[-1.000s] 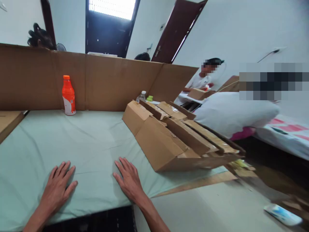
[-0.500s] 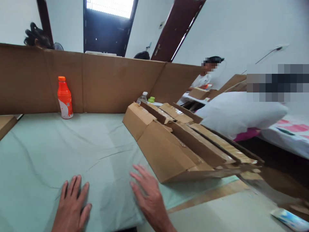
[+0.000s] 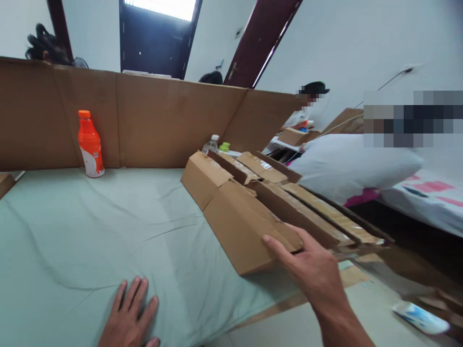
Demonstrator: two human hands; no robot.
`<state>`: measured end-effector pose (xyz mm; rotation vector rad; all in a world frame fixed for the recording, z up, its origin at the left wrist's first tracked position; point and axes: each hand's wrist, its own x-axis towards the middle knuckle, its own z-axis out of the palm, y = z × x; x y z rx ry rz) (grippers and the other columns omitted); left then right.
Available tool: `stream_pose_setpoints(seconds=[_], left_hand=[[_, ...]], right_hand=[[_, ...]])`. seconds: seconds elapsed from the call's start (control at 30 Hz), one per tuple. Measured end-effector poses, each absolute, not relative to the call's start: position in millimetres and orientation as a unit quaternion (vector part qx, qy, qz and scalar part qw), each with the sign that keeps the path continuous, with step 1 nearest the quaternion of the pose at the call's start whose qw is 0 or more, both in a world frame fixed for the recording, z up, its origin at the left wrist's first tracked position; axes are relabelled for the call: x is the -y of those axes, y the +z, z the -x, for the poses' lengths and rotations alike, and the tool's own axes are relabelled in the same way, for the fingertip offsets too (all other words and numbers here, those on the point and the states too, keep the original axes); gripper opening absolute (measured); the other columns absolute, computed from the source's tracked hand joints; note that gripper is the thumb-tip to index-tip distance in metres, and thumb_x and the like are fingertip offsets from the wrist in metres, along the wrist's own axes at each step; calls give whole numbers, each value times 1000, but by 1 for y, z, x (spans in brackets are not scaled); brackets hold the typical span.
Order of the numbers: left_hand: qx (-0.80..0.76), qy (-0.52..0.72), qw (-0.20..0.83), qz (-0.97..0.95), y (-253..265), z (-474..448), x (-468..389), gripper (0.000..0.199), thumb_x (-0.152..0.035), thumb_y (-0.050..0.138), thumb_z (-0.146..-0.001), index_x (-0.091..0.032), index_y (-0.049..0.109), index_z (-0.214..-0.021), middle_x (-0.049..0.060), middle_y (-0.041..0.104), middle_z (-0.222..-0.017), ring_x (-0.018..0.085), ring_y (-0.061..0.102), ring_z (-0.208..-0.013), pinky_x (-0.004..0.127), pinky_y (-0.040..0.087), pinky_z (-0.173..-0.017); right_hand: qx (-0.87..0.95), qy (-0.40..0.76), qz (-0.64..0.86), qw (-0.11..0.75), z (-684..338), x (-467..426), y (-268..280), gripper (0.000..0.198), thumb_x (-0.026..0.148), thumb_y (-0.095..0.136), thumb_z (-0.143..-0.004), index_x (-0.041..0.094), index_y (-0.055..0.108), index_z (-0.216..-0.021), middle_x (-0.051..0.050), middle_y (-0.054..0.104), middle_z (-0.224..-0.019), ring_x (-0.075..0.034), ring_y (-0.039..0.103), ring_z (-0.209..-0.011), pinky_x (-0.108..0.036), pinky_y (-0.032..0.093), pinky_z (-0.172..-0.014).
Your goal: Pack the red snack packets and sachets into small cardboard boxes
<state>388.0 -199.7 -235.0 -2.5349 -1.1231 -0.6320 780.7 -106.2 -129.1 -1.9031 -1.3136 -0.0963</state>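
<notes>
My right hand [image 3: 311,270] reaches onto the near corner of a flat brown cardboard box [image 3: 241,225], fingers laid over its top edge; whether it grips the box I cannot tell. That box leans in a row of several folded cardboard boxes [image 3: 307,212] at the right side of the table. My left hand [image 3: 130,320] lies flat, fingers apart, on the pale green cloth [image 3: 90,231] near the front edge, holding nothing.
An orange drink bottle [image 3: 90,144] stands at the back left against a tall cardboard partition [image 3: 152,120]. A clear bottle [image 3: 211,143] sits behind the boxes. A person [image 3: 307,113] works at the far right. A white bundle [image 3: 347,164] and a phone [image 3: 419,318] lie to the right.
My right hand lifted off the cloth and moved right and forward onto the nearest cardboard box. My left hand slid right along the cloth. The view shifted slightly.
</notes>
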Motion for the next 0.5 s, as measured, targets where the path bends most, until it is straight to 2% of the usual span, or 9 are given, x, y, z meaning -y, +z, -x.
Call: stream_pose_setpoints(seconds=[0.1,0.23,0.4,0.5], left_hand=[[395,-216,141,881,-237,-387,200,65,-25,65,-74,-22,56,-138,16,57,-146,37,49,-136,54,44,-105],[389,-220,136,884,-243,-385,199,66,-22,64,-73,-22,55,-139,18,56,-147,37,50,-136,56,47,-103],[388,-231,84,888,-260,-380,198,70,-23,64,-74,-23,52,-143,17,50,-153,39,50,-138,60,47,-106],[395,-253,36,882,-257,-372,197,71,-22,61,-80,-26,46,-149,14,47,-157,36,49,-141,57,49,-109]], right_hand=[[505,-2,742,440,-777,107,-126,58,69,63,-64,22,70,-98,-11,77,-84,-31,72,-78,-42,57,-71],[495,30,740,455,-771,108,-120,53,66,65,-62,22,69,-91,-9,77,-81,-31,72,-77,-41,57,-71],[535,46,710,455,-768,107,-119,46,63,63,-70,21,70,-88,-8,77,-79,-29,72,-74,-39,57,-68],[576,10,682,451,-763,112,-122,39,58,62,-75,21,72,-83,-8,77,-78,-29,72,-75,-41,58,-71]])
